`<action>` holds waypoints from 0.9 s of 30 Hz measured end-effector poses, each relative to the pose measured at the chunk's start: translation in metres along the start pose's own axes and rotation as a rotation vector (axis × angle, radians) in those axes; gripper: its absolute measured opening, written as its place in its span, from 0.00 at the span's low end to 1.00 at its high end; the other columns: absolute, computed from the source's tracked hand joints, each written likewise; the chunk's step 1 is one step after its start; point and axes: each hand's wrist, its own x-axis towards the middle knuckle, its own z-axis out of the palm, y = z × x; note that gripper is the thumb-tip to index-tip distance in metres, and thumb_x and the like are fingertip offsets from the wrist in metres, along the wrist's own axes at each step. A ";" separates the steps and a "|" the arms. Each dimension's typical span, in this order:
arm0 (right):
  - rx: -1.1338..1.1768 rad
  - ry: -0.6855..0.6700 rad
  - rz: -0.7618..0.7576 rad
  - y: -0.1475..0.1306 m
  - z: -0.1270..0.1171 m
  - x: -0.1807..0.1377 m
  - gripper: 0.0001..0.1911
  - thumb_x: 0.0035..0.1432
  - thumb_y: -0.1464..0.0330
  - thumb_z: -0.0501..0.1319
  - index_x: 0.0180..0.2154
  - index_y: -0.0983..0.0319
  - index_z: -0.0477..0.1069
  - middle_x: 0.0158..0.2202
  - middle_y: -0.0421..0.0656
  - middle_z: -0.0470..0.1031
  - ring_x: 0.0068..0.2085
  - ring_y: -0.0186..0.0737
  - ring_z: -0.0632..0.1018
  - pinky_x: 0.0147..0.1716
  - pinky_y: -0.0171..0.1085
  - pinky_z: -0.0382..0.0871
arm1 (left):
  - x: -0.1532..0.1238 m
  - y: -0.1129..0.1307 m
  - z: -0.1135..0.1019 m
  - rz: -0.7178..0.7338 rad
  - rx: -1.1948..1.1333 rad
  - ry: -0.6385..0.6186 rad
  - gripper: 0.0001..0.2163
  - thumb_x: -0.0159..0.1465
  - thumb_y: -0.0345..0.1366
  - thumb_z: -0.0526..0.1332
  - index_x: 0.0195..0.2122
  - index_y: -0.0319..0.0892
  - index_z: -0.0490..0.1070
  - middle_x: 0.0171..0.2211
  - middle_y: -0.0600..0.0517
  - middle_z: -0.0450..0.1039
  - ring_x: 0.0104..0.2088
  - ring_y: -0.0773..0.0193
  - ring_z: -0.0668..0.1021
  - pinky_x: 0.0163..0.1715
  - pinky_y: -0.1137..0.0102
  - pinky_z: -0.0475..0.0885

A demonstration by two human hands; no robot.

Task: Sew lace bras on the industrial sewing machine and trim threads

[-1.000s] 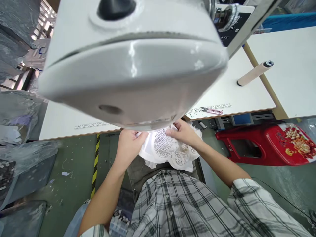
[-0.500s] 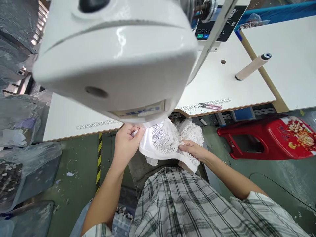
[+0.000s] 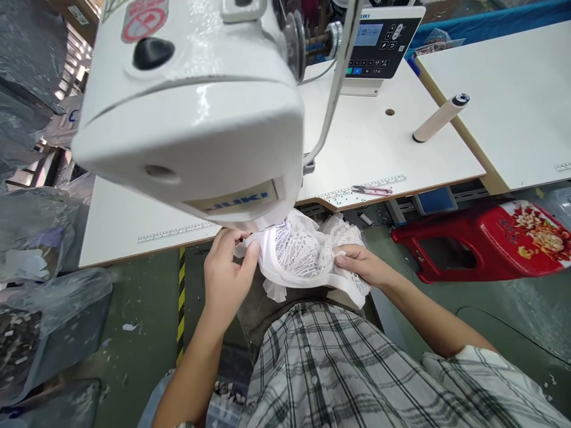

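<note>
Keep the lace bra point(image 3: 307, 255) taut at frame centre, under the machine point(image 3: 196, 119) head — your left hand point(image 3: 227, 270) pinching its left edge, your right hand point(image 3: 363, 264) pinching the lower right band — and feed evenly.

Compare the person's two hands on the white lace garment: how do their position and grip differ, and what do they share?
The left hand pinches the white lace garment at its end right under the sewing machine head; the right hand grips its opposite end, clear of the machine. The left hand shows its back with the fingers curled in; the right lies flatter, fingers pointing toward the lace. Both are bare and hold the same garment.
</note>
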 end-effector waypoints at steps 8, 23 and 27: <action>-0.476 -0.625 -0.263 -0.067 0.027 -0.009 0.17 0.69 0.61 0.57 0.33 0.63 0.79 0.31 0.44 0.80 0.32 0.35 0.76 0.33 0.32 0.68 | -0.039 0.064 0.012 0.779 -0.128 -0.189 0.22 0.69 0.49 0.57 0.60 0.43 0.64 0.51 0.42 0.79 0.55 0.52 0.78 0.58 0.57 0.70; -0.821 -0.026 -0.207 -0.079 0.021 0.063 0.17 0.65 0.57 0.60 0.29 0.62 0.74 0.28 0.41 0.76 0.31 0.36 0.74 0.31 0.35 0.60 | 0.032 0.008 -0.007 -0.319 -0.091 -0.389 0.16 0.57 0.47 0.63 0.18 0.44 0.65 0.17 0.56 0.64 0.21 0.66 0.65 0.21 0.71 0.57; -0.735 -0.012 -0.148 -0.081 0.018 0.076 0.18 0.60 0.54 0.64 0.30 0.63 0.76 0.28 0.40 0.76 0.30 0.35 0.73 0.30 0.34 0.59 | 0.043 0.001 -0.002 -0.326 -0.171 -0.356 0.16 0.56 0.45 0.64 0.17 0.45 0.63 0.15 0.56 0.59 0.21 0.65 0.65 0.20 0.71 0.57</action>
